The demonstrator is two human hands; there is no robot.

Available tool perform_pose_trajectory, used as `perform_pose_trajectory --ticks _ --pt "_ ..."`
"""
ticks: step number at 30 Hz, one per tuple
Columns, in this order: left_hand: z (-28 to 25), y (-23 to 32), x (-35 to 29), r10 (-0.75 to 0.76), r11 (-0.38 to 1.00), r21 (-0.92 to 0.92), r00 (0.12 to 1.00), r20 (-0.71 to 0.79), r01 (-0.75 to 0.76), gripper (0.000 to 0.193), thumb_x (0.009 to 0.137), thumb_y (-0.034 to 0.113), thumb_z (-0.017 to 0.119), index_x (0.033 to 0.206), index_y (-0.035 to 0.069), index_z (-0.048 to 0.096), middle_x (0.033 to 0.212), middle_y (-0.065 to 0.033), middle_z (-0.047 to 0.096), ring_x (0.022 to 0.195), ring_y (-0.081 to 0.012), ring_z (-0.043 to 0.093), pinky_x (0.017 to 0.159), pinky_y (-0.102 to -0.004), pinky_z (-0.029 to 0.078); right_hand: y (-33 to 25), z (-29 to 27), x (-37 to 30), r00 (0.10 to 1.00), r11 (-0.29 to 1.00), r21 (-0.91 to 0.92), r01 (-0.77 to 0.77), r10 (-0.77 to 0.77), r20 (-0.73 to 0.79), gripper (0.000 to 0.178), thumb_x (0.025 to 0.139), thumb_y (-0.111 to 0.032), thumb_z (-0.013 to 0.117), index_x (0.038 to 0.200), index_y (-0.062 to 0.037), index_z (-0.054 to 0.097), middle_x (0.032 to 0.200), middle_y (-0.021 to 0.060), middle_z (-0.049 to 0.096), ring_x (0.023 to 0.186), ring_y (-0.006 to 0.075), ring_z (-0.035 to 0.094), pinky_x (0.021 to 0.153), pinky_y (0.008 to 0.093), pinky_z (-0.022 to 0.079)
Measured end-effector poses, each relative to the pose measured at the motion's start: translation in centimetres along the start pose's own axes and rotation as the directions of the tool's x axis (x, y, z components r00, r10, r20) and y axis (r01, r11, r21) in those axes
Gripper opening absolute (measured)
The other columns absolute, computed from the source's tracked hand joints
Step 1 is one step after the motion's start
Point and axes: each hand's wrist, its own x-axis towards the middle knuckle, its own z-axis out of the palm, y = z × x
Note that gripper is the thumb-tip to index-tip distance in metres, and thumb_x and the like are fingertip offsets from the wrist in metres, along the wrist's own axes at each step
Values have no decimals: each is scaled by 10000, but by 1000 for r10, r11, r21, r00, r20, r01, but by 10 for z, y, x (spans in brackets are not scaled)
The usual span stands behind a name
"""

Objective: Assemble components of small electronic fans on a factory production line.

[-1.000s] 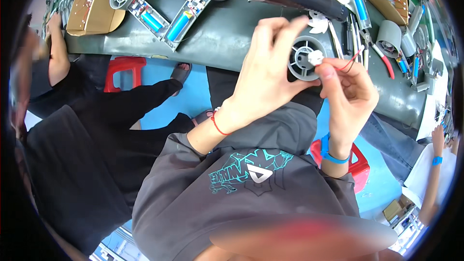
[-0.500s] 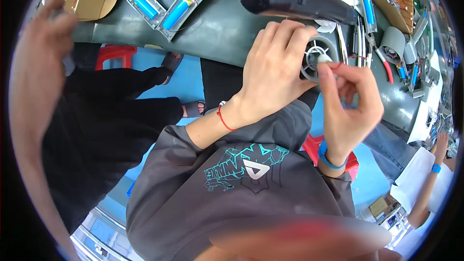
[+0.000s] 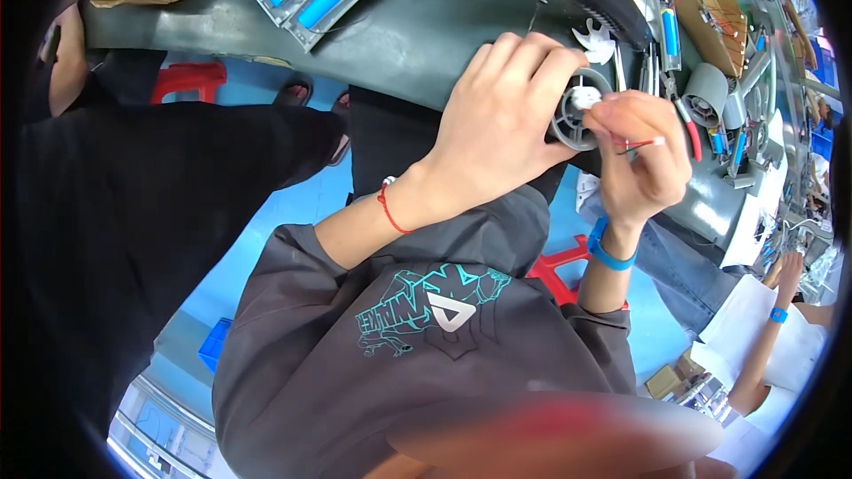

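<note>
The right hand (image 3: pixel 646 155) pinches a small white plastic part (image 3: pixel 585 97) at the mouth of a grey, round plastic housing (image 3: pixel 579 143), which the left hand (image 3: pixel 501 124) clasps. A skewed pinch could drop the part; the thin red wire (image 3: pixel 635 142), if snagged, could tug it loose.

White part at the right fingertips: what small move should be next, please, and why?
Probably the right hand should centre the white part over the grey round housing before any pushing. This hand pinches the part at the housing's open end, where it seems off the middle, while the left hand grips the housing. I cannot tell whether it is seated.
</note>
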Motion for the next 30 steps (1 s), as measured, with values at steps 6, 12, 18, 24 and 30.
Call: perform_pose_trajectory --ticks 6,12,18,24,30 --pt "-2 1 0 -26 1000 -14 1000 14 26 629 571 179 880 1116 67 587 1071 -89 606 989 -319 585 847 -423 468 -19 -11 -5 974 971 -167 -169 190 122 194 699 -7 772 890 -20 742 949 81 665 1005 279 595 908 399 456" --pt "-2 0 0 -12 1000 -23 1000 21 12 640 564 174 876 1121 62 582 1071 -99 601 992 -325 579 849 -431 464 -28 -20 3 947 946 -298 -125 203 249 239 709 -88 783 944 -57 756 1058 75 646 1074 287 552 954 405 420" --pt "-6 1 -1 -11 996 -85 999 46 14 663 599 181 866 1177 53 569 1106 -112 600 1018 -352 572 858 -441 464 -23 -21 0 920 951 -276 -139 227 321 347 711 -213 807 1027 -81 754 1152 91 623 1123 312 525 998 450 383" --pt "-17 0 -4 62 998 -32 998 12 -62 676 631 119 858 1234 84 555 1193 -107 615 1104 -334 598 877 -424 459 -24 -29 4 906 951 -5 -311 298 300 404 694 -234 840 1038 -49 738 1061 89 634 1019 276 567 916 402 439" --pt "-15 -7 -4 60 997 -53 998 24 -59 666 623 41 824 1233 93 561 1197 -78 640 1106 -302 617 863 -398 453 -19 -16 24 919 901 304 -309 201 338 251 720 26 757 958 -52 747 991 61 711 949 235 604 832 351 485"
